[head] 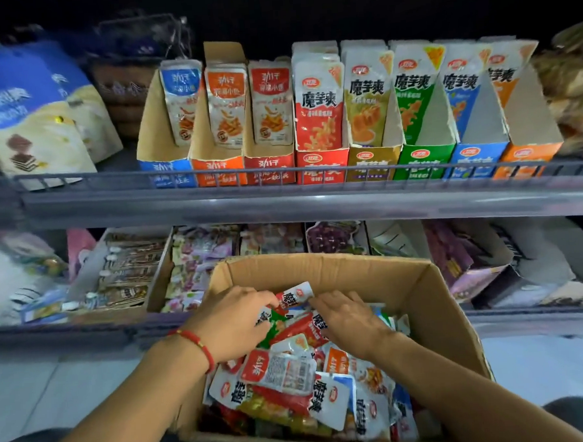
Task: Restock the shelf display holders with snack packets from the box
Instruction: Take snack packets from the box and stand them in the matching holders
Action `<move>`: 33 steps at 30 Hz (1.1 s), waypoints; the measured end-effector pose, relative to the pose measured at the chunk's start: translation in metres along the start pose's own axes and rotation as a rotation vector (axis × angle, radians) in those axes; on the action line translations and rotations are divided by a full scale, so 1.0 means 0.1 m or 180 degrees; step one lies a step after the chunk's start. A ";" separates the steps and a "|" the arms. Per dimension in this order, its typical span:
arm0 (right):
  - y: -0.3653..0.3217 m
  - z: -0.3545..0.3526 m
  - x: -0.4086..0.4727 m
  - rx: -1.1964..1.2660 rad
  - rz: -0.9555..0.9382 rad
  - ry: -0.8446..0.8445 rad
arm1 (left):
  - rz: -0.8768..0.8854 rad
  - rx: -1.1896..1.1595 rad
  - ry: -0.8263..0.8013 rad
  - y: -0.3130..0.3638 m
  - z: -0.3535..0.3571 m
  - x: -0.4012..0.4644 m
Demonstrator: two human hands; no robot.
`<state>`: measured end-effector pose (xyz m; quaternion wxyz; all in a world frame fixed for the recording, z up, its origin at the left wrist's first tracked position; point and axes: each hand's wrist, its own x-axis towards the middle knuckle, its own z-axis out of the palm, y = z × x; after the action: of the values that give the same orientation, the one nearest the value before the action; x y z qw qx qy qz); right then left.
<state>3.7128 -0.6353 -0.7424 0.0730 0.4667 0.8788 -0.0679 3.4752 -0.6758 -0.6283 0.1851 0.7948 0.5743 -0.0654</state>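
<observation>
An open cardboard box (323, 270) sits low in front of me, full of mixed snack packets (291, 376). My left hand (234, 325), with a red bracelet at the wrist, grips a red and white packet (295, 296) near the box's far side. My right hand (349, 319) lies palm down on the heap just right of that packet, fingers touching it. On the upper shelf stands a row of cardboard display holders (320, 161); the green (425, 156), blue (479, 157) and orange (529, 154) ones at the right hold few packets.
A grey wire rail (281, 174) runs along the upper shelf's front edge. Large blue and white bags (31, 109) lean at the upper left. The lower shelf (86, 329) behind the box carries trays of other snacks. Pale floor shows on both sides of the box.
</observation>
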 end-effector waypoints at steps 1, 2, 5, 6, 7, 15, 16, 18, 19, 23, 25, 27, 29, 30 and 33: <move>-0.02 0.07 0.04 -0.0125 0.0087 0.0041 | 0.0001 -0.0028 0.0034 -0.01 -0.01 -0.01; -0.03 0.11 0.07 -0.0198 0.0169 0.0080 | -0.0005 -0.0050 0.0076 -0.02 -0.02 -0.02; -0.04 0.13 0.12 -0.0226 0.0307 0.0150 | -0.0014 -0.0090 0.0132 -0.06 -0.03 -0.06; -0.04 0.13 0.12 -0.0128 0.0330 0.0156 | -0.0014 -0.0090 0.0124 -0.06 -0.03 -0.07; -0.04 0.13 0.11 0.0013 0.0365 0.0136 | -0.0012 -0.0079 0.0122 -0.06 -0.03 -0.07; -0.06 -0.04 -0.03 0.0646 0.0192 0.0378 | -0.0062 -0.0117 0.0215 0.04 -0.04 -0.04; -0.04 -0.11 -0.05 0.0760 0.0196 0.0450 | -0.0064 -0.0158 0.0227 0.06 -0.03 -0.02; 0.00 -0.32 -0.11 0.1108 0.0246 0.0582 | -0.0049 -0.0332 0.0264 0.11 -0.02 0.00; 0.02 -0.44 -0.15 0.1315 0.0262 0.0639 | -0.0029 -0.0453 0.0298 0.14 -0.02 0.00; 0.06 -0.98 -0.43 0.2268 0.0411 0.0659 | -0.0014 -0.1332 0.0358 0.30 -0.07 0.02; 0.05 -1.16 -0.57 0.3131 0.0742 0.0485 | -0.0091 -0.2234 0.0343 0.36 -0.10 0.04; 0.05 -1.23 -0.66 0.3788 0.1021 0.0388 | -0.0217 -0.3163 0.0316 0.41 -0.10 0.07; 0.03 -1.26 -0.69 0.4363 0.1225 0.0482 | -0.0344 -0.3988 0.0203 0.47 -0.08 0.06; 0.02 -1.26 -0.69 0.4720 0.1329 0.0558 | -0.0417 -0.4313 0.0165 0.49 -0.06 0.06; -0.01 -1.27 -0.69 0.5399 0.1440 0.0563 | -0.0666 -0.4863 0.0171 0.52 -0.02 0.07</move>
<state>3.7414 -0.6680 -0.6049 -0.3545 0.5300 0.4213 -0.6449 3.5266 -0.6828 -0.6170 0.6612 0.3893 0.5365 0.3514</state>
